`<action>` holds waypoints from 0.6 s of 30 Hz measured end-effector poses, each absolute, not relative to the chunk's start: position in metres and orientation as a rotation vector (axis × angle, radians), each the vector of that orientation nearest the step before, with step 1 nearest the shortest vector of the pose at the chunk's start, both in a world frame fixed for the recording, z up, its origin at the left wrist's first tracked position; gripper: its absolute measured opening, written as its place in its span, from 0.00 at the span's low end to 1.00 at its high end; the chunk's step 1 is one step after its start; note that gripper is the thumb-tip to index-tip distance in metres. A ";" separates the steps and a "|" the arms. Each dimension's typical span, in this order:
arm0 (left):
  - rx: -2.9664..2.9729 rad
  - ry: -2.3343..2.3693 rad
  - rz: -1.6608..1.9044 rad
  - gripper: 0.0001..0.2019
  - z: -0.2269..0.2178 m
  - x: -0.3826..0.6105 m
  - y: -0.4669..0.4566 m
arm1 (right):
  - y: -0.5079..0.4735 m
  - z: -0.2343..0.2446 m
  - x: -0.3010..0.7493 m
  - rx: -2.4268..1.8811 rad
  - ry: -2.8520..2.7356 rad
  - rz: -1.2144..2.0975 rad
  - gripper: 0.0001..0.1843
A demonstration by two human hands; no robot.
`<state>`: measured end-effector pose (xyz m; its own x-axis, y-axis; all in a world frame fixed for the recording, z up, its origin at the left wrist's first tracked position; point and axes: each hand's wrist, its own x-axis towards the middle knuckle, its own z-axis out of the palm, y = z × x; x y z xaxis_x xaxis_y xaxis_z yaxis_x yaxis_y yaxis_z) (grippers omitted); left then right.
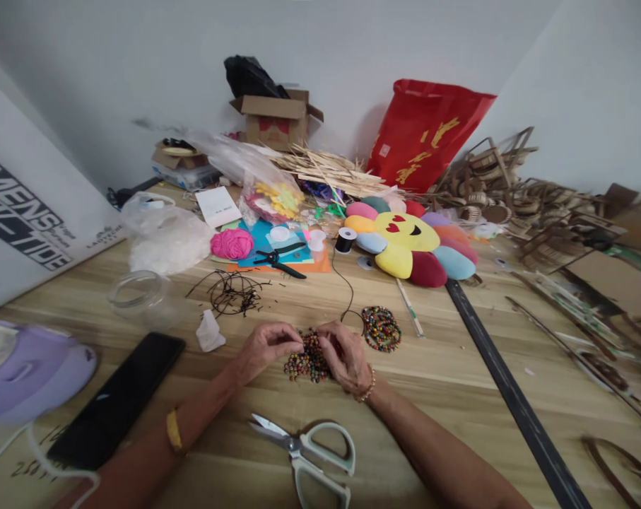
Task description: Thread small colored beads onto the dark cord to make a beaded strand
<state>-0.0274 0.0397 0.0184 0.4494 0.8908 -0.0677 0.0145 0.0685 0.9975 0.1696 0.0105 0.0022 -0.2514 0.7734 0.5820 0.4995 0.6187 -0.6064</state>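
Note:
A loose pile of small multicoloured beads (305,367) lies on the table between my two hands. My left hand (270,346) is at the pile's left edge, thumb and forefinger pinched together; whatever they hold is too small to make out. Over the pile's right side my right hand (346,355) has its fingers curled and drawn together, and their tips hide anything in them. A coiled string of beads (382,329) lies just right of that hand. Thin black cord (350,284) trails from a black spool (344,240) down toward the beads. Open scissors (304,449) rest in front of my hands.
On the left are a phone (119,399), a clear jar (140,297) and a purple appliance (34,375). Black cord scraps (232,291), pliers (280,260) and pink yarn (232,244) lie behind. A flower cushion (410,240) and a dark strip (505,375) are to the right.

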 end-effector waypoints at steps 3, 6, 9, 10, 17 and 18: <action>1.366 0.880 0.801 0.09 0.019 -0.026 0.038 | 0.009 0.003 0.170 -0.941 -1.949 0.371 0.07; 1.371 0.851 0.802 0.09 0.018 -0.026 0.036 | 0.007 0.000 0.168 -0.841 -2.043 0.387 0.11; 1.390 0.803 0.823 0.08 0.020 -0.025 0.036 | 0.005 -0.005 0.165 -0.812 -2.049 0.415 0.08; 1.402 0.791 0.837 0.08 0.021 -0.024 0.036 | 0.005 -0.006 0.163 -0.826 -2.025 0.426 0.06; 1.452 0.880 0.849 0.08 0.030 -0.026 0.036 | 0.007 0.013 0.166 -0.831 -1.984 0.395 0.04; 1.447 0.888 0.845 0.09 0.030 -0.026 0.036 | 0.007 0.018 0.168 -0.842 -1.993 0.370 0.04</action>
<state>-0.0262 0.0363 0.0302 0.4490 0.8935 0.0054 0.0495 -0.0308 0.9983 0.1676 0.0071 0.0184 -0.3510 0.6887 0.6344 0.4148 0.7218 -0.5541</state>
